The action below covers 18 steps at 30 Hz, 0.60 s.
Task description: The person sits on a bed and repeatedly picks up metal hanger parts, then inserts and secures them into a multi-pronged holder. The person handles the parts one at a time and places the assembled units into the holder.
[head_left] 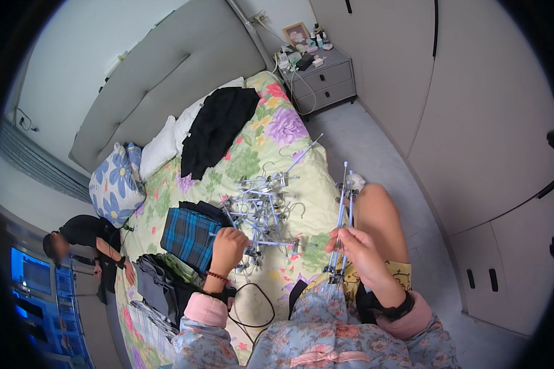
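My left hand (pixel 229 249) is closed round one end of a light-blue clip hanger (pixel 269 243), which points right over the bed and has a metal clip near its far end. My right hand (pixel 358 247) pinches two or more light-blue clip hangers (pixel 341 212) held together beside my bent knee, their metal clips at both ends. Between my hands and the headboard lies a tangled pile of similar clip hangers (pixel 261 206), with metal hooks sticking out. Folded blue-and-black plaid cloth (pixel 188 237) rests just left of my left hand.
Dark folded clothes (pixel 157 277) and a black garment (pixel 218 126) lie on the flowered bedspread (pixel 283 126). A black cord (pixel 271 304) loops near my lap. Another person (pixel 86 240) bends at the bed's left side. A grey nightstand (pixel 323 80) and wardrobe (pixel 474 123) stand beyond.
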### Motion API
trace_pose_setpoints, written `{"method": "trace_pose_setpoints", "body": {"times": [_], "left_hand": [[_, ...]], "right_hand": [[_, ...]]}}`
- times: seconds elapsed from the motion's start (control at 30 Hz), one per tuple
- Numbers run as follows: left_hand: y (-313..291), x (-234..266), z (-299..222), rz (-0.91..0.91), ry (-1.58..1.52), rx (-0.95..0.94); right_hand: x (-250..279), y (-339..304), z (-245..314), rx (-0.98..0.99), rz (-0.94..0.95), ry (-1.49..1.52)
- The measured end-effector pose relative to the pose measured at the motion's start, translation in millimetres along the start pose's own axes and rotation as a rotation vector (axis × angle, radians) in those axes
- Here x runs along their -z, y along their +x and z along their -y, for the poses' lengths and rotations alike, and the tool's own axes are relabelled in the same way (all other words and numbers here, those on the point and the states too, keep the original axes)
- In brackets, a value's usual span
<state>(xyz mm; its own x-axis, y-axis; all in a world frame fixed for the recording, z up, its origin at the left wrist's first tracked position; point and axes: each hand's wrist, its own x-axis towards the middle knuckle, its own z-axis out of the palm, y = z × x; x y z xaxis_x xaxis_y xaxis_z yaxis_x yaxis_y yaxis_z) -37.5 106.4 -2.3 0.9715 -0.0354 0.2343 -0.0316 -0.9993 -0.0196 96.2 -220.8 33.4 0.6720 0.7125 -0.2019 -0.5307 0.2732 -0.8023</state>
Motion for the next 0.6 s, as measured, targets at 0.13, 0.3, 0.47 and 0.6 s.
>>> {"method": "trace_pose_setpoints", "body": {"times": [0.13,0.3,0.47,0.6], "left_hand": [[-25,-23,-21,0.374,0.102,0.014],[-25,-20,-23,0.400,-0.082,0.286],[17,-31,-2,0.247,-0.286,0.506],[54,-65,28,0.246,-0.133,0.468]], "right_hand": [[0,-2,1,0.010,0.009,0.029],[0,-3,1,0.005,-0.004,0.024],[-1,-3,0,0.002,-0.020,0.018],[0,-5,0,-0.002,-0.016,0.026]]}}
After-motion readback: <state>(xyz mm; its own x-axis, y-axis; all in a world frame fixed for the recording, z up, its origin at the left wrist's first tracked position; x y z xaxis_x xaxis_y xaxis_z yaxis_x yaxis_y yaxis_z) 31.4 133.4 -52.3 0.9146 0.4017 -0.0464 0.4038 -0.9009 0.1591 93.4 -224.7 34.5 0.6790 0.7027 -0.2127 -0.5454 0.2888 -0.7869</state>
